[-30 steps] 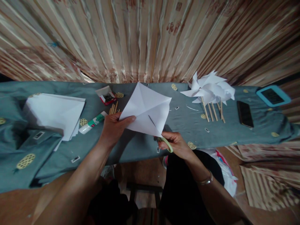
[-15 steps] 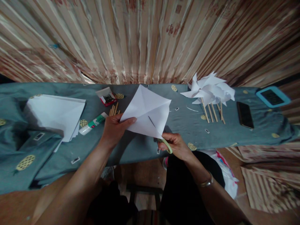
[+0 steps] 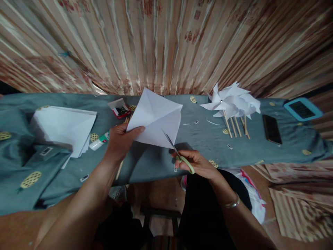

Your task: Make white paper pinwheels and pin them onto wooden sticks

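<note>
A creased square sheet of white paper (image 3: 158, 116) is pinched at its left corner by my left hand (image 3: 121, 140), thumb on top. My right hand (image 3: 196, 162) grips scissors (image 3: 186, 163) by their pale green handles. The dark blades cross the paper's lower right part, pointing up and left; whether they cut through it here I cannot tell. Partly behind my left hand lie a glue stick (image 3: 100, 141) and several thin wooden sticks (image 3: 126, 119). Just beyond them is an open red box (image 3: 121, 111) with small dark contents.
Stacked white paper (image 3: 66, 126) lies on the left of the cloth-covered table (image 3: 153, 166). On the right are several paper pinwheels (image 3: 231, 100) on sticks, a phone (image 3: 272, 128) and a blue-framed device (image 3: 303, 108). A curtain (image 3: 166, 45) hangs behind.
The paper and my left hand have shifted left and slightly up. More of the scissor blades shows over the paper, and my right hand sits slightly lower and further right.
</note>
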The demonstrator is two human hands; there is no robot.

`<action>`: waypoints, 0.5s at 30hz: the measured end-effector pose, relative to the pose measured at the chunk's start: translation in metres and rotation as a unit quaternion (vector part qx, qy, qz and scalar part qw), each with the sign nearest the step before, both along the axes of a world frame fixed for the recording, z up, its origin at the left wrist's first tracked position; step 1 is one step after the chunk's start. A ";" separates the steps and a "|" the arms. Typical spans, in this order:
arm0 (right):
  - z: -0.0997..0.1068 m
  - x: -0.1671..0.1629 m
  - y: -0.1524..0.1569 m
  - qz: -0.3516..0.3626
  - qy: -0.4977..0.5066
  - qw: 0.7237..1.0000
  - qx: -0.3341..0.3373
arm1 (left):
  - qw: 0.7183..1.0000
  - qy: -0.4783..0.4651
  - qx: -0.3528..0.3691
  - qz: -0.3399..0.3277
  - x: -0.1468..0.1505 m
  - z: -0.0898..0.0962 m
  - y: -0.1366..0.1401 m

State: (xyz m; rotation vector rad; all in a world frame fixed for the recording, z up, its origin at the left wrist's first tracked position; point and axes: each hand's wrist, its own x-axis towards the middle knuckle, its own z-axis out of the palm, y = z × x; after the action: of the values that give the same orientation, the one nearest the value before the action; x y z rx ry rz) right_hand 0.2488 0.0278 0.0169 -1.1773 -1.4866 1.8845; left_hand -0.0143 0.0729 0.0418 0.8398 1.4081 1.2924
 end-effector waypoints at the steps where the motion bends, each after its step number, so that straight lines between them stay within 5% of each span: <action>1: 0.001 0.006 0.001 -0.001 -0.012 1.000 0.006 | 1.000 0.000 0.006 0.009 -0.003 0.001 0.001; 5: 0.005 0.030 0.012 -0.142 -0.049 0.987 0.063 | 0.999 0.014 0.027 0.014 -0.013 0.004 0.001; 9: 0.008 0.037 0.023 -0.308 -0.052 0.936 0.162 | 0.995 0.066 -0.007 -0.072 -0.012 -0.001 -0.003; 15: 0.014 0.027 0.029 -0.245 -0.057 0.940 0.232 | 0.960 0.144 -0.062 -0.232 0.003 -0.012 -0.011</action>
State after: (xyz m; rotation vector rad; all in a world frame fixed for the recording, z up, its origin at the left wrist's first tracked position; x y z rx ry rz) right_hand 0.2762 0.0564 0.0311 -1.2839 -1.4211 1.0793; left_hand -0.0116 0.0622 0.0299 1.2210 1.3869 0.7376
